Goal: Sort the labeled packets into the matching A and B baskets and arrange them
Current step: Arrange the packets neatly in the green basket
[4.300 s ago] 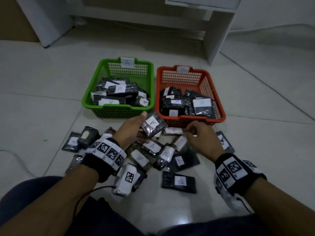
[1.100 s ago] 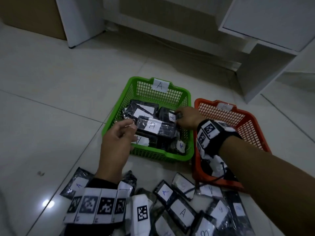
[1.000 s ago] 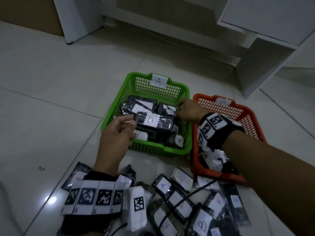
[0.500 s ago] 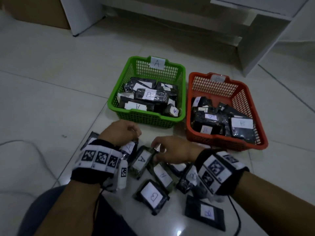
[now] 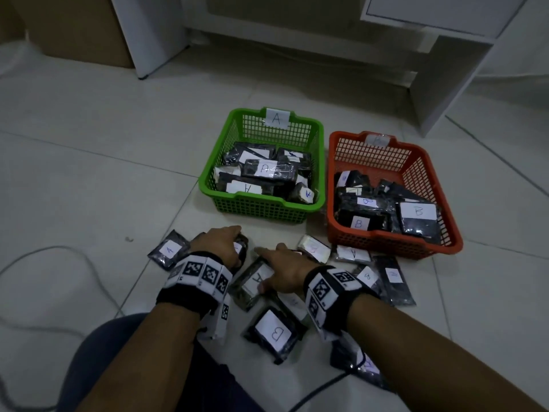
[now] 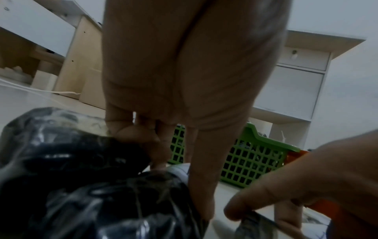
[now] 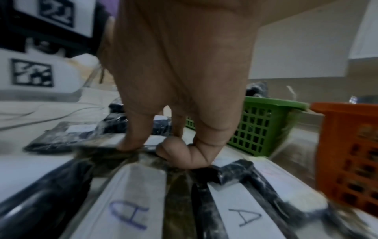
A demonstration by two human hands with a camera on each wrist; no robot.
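Observation:
The green basket tagged A and the orange basket tagged B stand side by side, each holding several dark packets with white labels. More packets lie loose on the floor in front of them. My left hand curls over a dark packet at the pile's left; its label is hidden. My right hand grips a packet labelled A, with fingertips on its far edge and the thumb on its near side. A second A packet lies beside it.
A B packet lies near my knees, an A packet at the pile's left, others along the orange basket's front. White furniture stands behind the baskets. Cables run over the tiled floor.
Both hands left the green basket and came back to the floor pile. The left now curls on a packet and the right has taken hold of an A packet.

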